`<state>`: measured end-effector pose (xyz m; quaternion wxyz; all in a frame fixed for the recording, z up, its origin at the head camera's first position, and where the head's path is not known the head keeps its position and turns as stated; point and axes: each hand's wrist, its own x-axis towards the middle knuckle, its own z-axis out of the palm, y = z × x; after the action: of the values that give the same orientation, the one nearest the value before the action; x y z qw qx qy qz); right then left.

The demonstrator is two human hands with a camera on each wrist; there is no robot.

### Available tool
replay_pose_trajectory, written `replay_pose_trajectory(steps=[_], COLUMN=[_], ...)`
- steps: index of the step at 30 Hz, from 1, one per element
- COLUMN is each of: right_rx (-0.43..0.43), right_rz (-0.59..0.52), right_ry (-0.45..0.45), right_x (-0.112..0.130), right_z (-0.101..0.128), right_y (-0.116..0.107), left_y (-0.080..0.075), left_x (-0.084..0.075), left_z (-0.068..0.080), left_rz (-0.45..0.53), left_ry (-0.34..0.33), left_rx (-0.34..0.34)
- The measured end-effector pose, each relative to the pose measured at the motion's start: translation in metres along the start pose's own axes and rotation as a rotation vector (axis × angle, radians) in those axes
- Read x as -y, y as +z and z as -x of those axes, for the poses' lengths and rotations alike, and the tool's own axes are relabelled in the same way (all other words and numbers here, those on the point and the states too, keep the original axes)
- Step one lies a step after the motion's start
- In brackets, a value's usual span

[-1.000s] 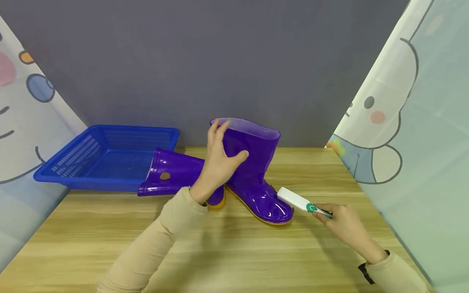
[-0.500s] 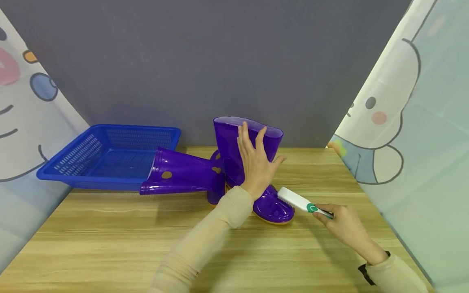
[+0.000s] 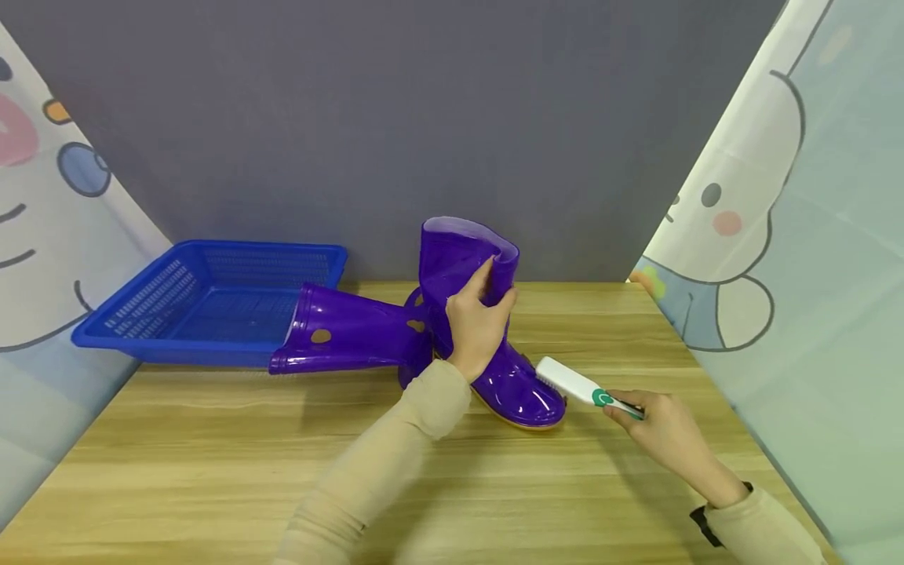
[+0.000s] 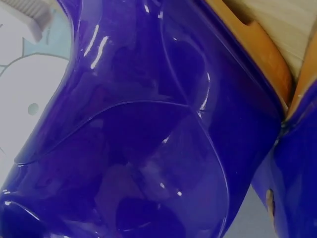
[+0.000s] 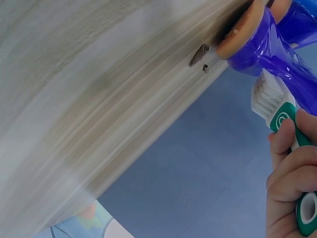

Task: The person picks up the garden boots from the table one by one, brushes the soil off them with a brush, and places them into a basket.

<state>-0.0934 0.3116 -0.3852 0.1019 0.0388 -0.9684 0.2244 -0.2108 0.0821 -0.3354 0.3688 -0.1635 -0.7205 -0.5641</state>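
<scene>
Head view: upright glossy purple rubber boot (image 3: 487,329) near the far edge of the wooden table (image 3: 212,463), shaft clasped by the left hand (image 3: 476,326). White-and-green brush (image 3: 575,384), gripped by the right hand (image 3: 664,435), touches the toe.

Left wrist view: only boot surface (image 4: 148,139) is seen; grip not visible.

Right wrist view: bristles (image 5: 267,96) meet the boot (image 5: 277,44); the shaft is best held steady and strokes kept short.

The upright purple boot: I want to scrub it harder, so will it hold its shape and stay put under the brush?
Probably not stiff: the upright purple boot has its shaft pinched in where the left hand grips it. Its glossy surface looks slippery. It may tip, being tall on a narrow sole, as the brush in the right hand pushes.
</scene>
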Motion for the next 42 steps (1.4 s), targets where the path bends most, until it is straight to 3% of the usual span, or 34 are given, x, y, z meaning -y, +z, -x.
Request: replay_pose_trajectory(steps=[3, 6, 12, 23, 27, 32, 35, 38, 42], right_rx=[0.002, -0.005, -0.035, 0.007, 0.018, 0.024, 0.019, 0.001, -0.124], right_rz=[-0.004, -0.011, -0.023, -0.042, -0.041, -0.041, -0.044, -0.046, -0.055], right_ry=[0.012, 0.022, 0.026, 0.031, 0.031, 0.026, 0.028, 0.026, -0.059], right_x=[-0.002, -0.005, -0.011, -0.008, -0.006, -0.001, 0.002, 0.005, 0.007], right_z=[0.001, 0.002, 0.003, -0.002, -0.003, -0.005, -0.006, -0.006, -0.004], right_y=[-0.001, -0.003, -0.008, -0.007, -0.006, -0.006, -0.006, -0.006, -0.005], left_y=[-0.001, -0.004, -0.018, -0.048, -0.059, -0.073, -0.081, -0.091, -0.102], left_x=[0.001, -0.001, -0.012, -0.013, -0.004, 0.006, 0.011, 0.016, 0.02], left_z=[-0.001, -0.003, -0.007, -0.012, -0.012, -0.016, -0.018, -0.019, -0.018], left_rz=[0.153, 0.257, 0.349, 0.483, 0.501, 0.512, 0.414, 0.258, 0.114], left_ry=[-0.026, -0.105, -0.31, -0.522, -0.524, -0.472, -0.435, -0.398, -0.34], left_rx=[-0.039, -0.055, -0.003, 0.068, 0.108, 0.159, 0.219, 0.275, 0.297])
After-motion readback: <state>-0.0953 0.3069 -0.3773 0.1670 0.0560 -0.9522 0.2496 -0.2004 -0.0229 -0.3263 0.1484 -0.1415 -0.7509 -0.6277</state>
